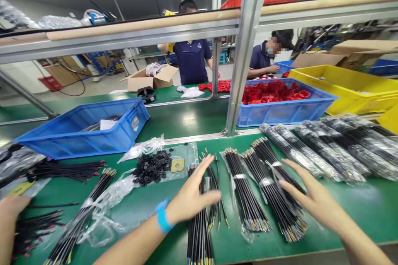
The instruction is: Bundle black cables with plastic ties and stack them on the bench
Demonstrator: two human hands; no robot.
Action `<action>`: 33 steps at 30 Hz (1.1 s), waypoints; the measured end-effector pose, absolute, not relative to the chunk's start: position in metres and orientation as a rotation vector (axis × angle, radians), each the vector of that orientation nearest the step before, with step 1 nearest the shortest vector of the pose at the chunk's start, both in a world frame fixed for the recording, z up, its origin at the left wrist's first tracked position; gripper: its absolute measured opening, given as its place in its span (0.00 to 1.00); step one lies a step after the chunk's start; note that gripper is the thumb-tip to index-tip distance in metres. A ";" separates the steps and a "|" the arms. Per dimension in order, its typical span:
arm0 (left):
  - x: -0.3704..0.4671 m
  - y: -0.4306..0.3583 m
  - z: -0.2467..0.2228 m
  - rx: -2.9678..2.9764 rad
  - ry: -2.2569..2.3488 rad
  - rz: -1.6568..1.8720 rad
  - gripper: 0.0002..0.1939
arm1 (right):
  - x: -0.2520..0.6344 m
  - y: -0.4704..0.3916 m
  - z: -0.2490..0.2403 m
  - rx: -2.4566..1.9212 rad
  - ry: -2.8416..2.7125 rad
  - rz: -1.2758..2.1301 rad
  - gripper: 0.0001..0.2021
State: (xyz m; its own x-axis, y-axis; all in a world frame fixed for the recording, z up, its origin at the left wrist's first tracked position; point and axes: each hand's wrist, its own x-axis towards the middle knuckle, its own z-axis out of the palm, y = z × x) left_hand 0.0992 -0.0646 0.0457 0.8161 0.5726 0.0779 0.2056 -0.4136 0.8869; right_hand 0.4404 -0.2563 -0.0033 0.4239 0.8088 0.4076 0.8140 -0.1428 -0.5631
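Observation:
My left hand [194, 194], with a blue wristband [163, 216], is over a loose bundle of black cables [199, 238]. Its fingers are stretched out and the thumb stands apart, with nothing held. A few single cables [221, 192] lie just beyond the thumb. My right hand [315, 194] is open too, fingers spread, at the right side of a tied cable bundle [273, 201]; whether it touches the bundle I cannot tell. Between the hands lies another tied bundle [245, 192] in clear plastic. The cable ends show yellow, blue and brown tips.
At the far left another person's hand [15, 207] is by thin red-tipped cables [40, 225]. Small black parts [152, 167] lie on plastic. Wrapped bundles [336, 149] line the right. Blue bins [83, 143] [282, 112] stand behind, beside a metal post [245, 49]. Two people work opposite.

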 end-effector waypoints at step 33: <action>0.121 -0.119 -0.038 2.378 0.464 0.175 0.70 | 0.353 -0.269 -0.079 -1.889 -0.802 -0.546 0.26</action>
